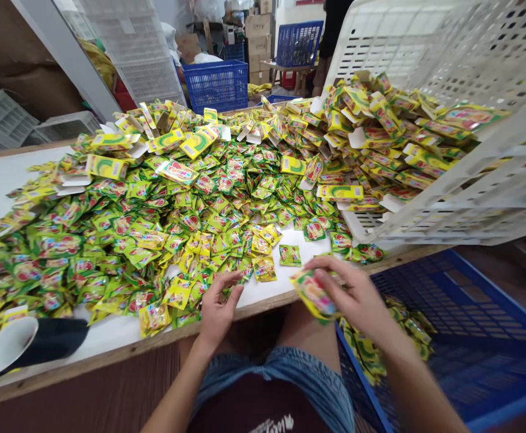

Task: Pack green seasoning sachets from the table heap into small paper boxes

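My right hand (359, 294) grips a yellow-and-green packet (313, 293) with a colourful printed front, holding it just over the table's front edge. My left hand (219, 308) is at the same edge, fingers slightly curled and thumb apart, with nothing visible in it. Beyond it spreads a large heap of small green sachets (226, 210) printed with red fruit. Some yellow sachets (264, 269) are mixed in near the front. A single green sachet (290, 255) lies on the white tabletop between my hands.
Small yellow boxes (199, 141), several with open flaps, lie along the back. More spill from a tipped white crate (429, 210) at right. A blue crate (479, 337) holding yellow packets stands below right. A dark cup (59, 337) lies sideways at left. Someone stands behind.
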